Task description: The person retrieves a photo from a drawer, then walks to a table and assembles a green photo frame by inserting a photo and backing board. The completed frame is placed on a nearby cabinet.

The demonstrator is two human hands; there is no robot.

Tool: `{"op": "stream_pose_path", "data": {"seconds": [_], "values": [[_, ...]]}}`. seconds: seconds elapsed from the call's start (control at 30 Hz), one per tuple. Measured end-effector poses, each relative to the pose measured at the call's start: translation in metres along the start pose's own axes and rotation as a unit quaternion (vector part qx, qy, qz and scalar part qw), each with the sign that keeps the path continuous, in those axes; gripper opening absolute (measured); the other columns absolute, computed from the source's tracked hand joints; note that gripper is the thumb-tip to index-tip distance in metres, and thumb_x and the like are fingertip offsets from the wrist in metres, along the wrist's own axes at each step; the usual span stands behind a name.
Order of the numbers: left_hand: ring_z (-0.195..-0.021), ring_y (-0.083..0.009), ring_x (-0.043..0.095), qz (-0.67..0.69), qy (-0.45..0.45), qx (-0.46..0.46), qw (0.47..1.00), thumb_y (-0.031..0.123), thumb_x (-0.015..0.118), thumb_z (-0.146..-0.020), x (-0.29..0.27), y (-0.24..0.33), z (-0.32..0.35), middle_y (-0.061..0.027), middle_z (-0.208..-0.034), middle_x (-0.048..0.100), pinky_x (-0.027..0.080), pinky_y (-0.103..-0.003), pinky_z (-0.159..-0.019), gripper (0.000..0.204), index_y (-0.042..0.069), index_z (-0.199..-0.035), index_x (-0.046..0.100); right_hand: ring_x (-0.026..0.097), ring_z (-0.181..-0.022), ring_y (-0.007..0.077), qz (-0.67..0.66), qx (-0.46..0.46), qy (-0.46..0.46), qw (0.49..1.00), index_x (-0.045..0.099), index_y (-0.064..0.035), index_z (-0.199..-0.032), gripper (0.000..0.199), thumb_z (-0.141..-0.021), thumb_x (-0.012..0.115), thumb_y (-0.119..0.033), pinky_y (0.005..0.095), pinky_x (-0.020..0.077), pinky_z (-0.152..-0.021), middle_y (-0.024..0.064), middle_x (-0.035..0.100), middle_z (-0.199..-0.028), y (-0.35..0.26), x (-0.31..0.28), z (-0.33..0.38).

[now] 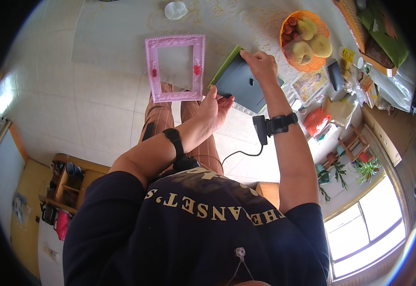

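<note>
A dark flat panel (241, 86), like a photo frame backing with a small fitting near its middle, is tilted above the table's near edge. Along its left side shows a strip of green sheet (224, 65). My left hand (211, 110) grips the near left corner, thumb at the green edge and fingers by the panel's lower edge. At the far edge my right hand (263, 67) is closed on the panel, its thumb on the top corner and the other fingers partly hidden. Just left of it lies an empty pink picture frame (152, 71) with red flower ornaments.
An orange basket (325, 33) of fruit stands at the far right. Beside it are a white bottle (353, 58), a picture in clear wrap (309, 88) and bagged items. A crumpled white piece (175, 10) lies at the far side. A cable (241, 153) hangs from my right wrist device.
</note>
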State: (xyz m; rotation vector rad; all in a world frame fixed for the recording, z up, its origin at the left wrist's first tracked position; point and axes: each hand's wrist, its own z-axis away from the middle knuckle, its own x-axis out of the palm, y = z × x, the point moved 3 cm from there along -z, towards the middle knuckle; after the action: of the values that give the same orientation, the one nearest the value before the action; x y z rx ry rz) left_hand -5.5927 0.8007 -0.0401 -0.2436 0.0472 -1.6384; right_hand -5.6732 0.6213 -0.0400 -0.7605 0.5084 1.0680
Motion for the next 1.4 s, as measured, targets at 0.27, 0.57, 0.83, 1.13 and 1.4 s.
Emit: {"op": "stream_pose_path", "data": {"seconds": [0.27,0.57,0.83,1.13,1.4], "values": [[-0.072,-0.0261,0.056,0.006,0.024,-0.009,1.0,0.031,0.044,-0.099,0.004,0.003,-0.007,-0.0163,-0.083,0.051,0.057,-0.034,-0.065,0.034,-0.001,-0.086,0.044,0.064,-0.071,0.0223,0.034,-0.012,0.024,0.999,0.067,-0.0035,-0.069,0.055,-0.068,0.069,-0.058,0.0357,0.0488,-0.071,0.0095,0.065,-0.067,0.004,0.003,-0.005],[-0.071,-0.0269,0.053,-0.009,0.052,-0.003,0.999,0.032,0.043,-0.099,0.007,-0.001,-0.012,-0.0153,-0.083,0.046,0.059,-0.04,-0.069,0.036,-0.003,-0.089,0.039,0.065,-0.074,0.0248,0.055,-0.007,0.045,0.997,0.068,-0.0039,-0.071,0.056,-0.066,0.069,-0.059,0.0371,0.0493,-0.072,0.0122,0.066,-0.07,0.009,0.008,-0.009],[-0.072,-0.0251,0.055,-0.064,0.086,-0.001,0.994,0.036,0.044,-0.098,0.009,-0.002,-0.016,-0.0149,-0.086,0.049,0.06,-0.034,-0.065,0.039,-0.003,-0.103,0.044,0.066,-0.079,0.0267,0.07,-0.005,0.054,0.996,0.071,-0.0039,-0.078,0.057,-0.067,0.069,-0.06,0.0375,0.0496,-0.076,0.0137,0.068,-0.077,0.003,0.006,-0.005],[-0.069,-0.0231,0.055,-0.053,0.115,-0.005,0.992,0.039,0.053,-0.094,0.009,-0.003,-0.019,-0.0091,-0.081,0.039,0.062,-0.033,-0.064,0.042,-0.001,-0.1,0.043,0.066,-0.075,0.0274,0.022,-0.03,0.061,0.997,0.071,-0.0025,-0.078,0.053,-0.068,0.072,-0.054,0.0369,0.0502,-0.073,0.0143,0.068,-0.073,0.001,0.002,0.004],[-0.071,-0.028,0.054,-0.096,0.099,0.024,0.99,0.036,0.059,-0.091,0.011,-0.006,-0.018,-0.0125,-0.093,0.036,0.061,-0.034,-0.066,0.047,-0.001,-0.11,0.037,0.062,-0.083,0.0306,0.033,-0.093,0.143,0.985,0.069,-0.0039,-0.082,0.046,-0.069,0.077,-0.047,0.0391,0.0491,-0.075,0.0161,0.063,-0.086,0.004,0.005,0.017]]}}
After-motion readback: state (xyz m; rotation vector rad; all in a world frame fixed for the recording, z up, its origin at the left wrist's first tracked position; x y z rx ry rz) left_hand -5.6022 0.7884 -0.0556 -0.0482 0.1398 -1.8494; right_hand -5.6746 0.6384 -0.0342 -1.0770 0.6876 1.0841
